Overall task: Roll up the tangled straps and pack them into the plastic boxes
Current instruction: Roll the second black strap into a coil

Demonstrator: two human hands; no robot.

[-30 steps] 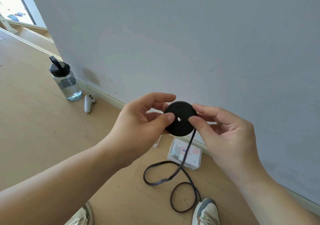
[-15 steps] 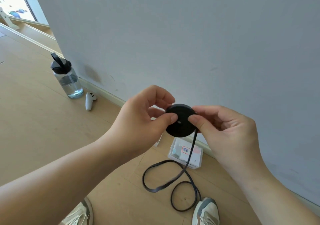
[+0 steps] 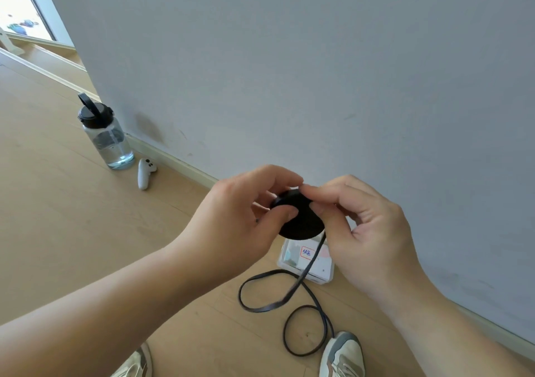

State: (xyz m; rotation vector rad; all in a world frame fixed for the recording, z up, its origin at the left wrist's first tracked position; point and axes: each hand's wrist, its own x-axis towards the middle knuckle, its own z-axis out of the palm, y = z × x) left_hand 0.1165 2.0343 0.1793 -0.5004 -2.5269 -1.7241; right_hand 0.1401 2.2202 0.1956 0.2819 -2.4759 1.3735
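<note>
The black strap roll [image 3: 302,221] has tipped since a moment ago: its flat face, which looked straight up at the person, now leans away, and both hands have closed in over its top edge.

The left hand [image 3: 240,217] does the holding. Its thumb presses flat on the near face while its fingers curl round behind, so the roll is clamped between them and the wound turns cannot spring loose. The right hand [image 3: 367,231] does the feeding: its fingers are bent, index tip and thumb pinching the roll's upper right rim, just where the next turn would be laid on. The two hands' fingertips nearly meet above the roll.

Both forearms reach forward at chest height, wrists bent inward towards each other, the roll held in the air well above the floor [image 3: 72,231].

The loose tail [image 3: 289,297] drops from the roll's lower right edge, crosses in front of the clear plastic box [image 3: 291,256] by the wall, and lies in two slack loops on the floor. By my reckoning the winding is most of the way done, with the packing yet to come.
</note>
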